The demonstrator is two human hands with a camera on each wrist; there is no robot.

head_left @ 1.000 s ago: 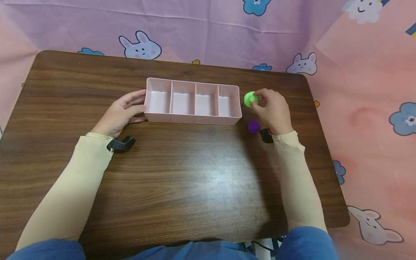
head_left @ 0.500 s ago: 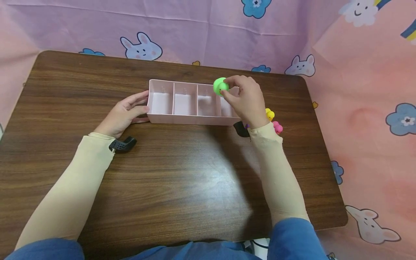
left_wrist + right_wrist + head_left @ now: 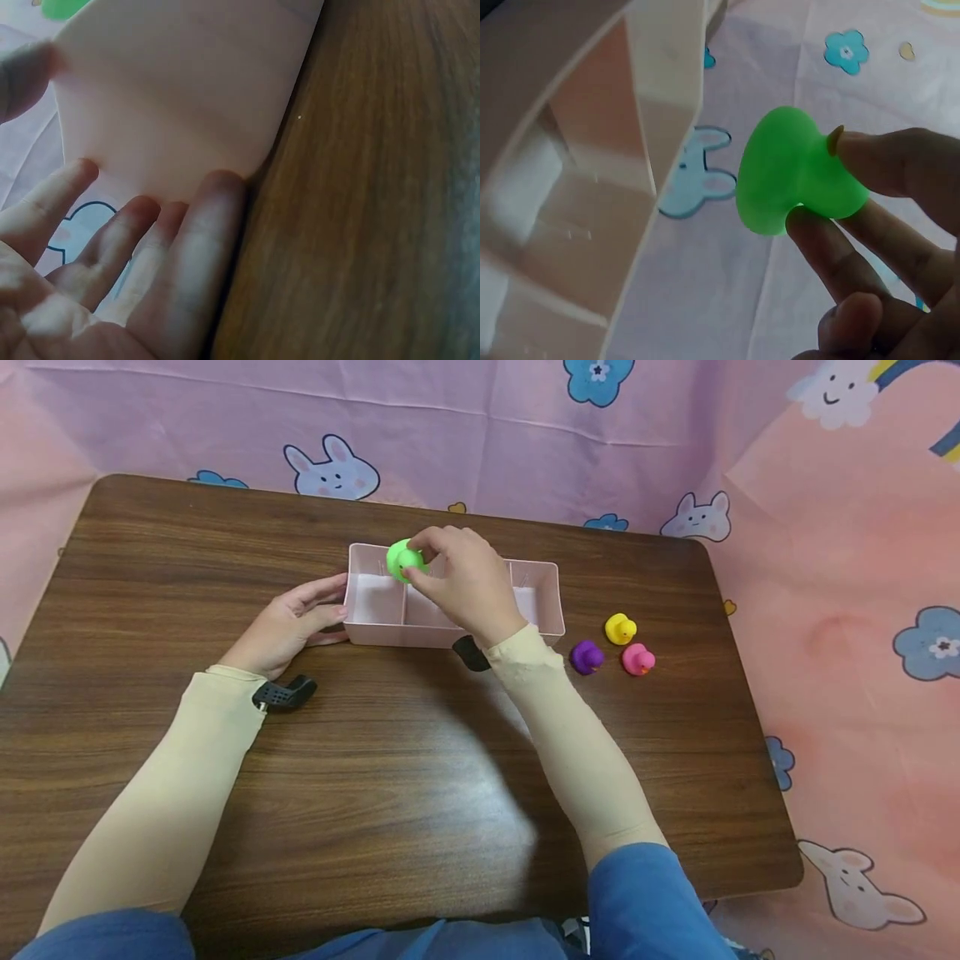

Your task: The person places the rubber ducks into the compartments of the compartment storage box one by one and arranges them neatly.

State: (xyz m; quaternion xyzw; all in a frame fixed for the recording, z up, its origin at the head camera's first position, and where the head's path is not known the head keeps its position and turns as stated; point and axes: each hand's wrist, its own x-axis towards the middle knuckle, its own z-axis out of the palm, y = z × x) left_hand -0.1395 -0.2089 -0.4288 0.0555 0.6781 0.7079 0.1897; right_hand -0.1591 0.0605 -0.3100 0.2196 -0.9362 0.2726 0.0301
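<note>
Green rubber duck [image 3: 405, 561], pinched in the right hand [image 3: 472, 583]: thumb on one side, fingertips on the other, thumb tip right at the orange bill in the right wrist view. From where I stand, duck is up over the left part of the pale pink divided box [image 3: 405, 636], in front of a divider in the head view; right wrist view shows it apart from the walls. Left hand [image 3: 283, 625] at the box's left end, fingers extended, tips against the outer wall, thumb at the rim; not wrapped round anything. Box sits on the brown wood-grain table [image 3: 360, 793]. Right of it, three more rubber ducks in a loose group: purple duck [image 3: 587, 657] nearest the box, yellow duck [image 3: 620, 628] farther back, pink duck [image 3: 638, 659] rightmost. Black wrist device on each arm, left one [image 3: 285, 693] clearer. Cream sleeves, blue shirt. Bunny-print backdrop [image 3: 525, 460] behind.
</note>
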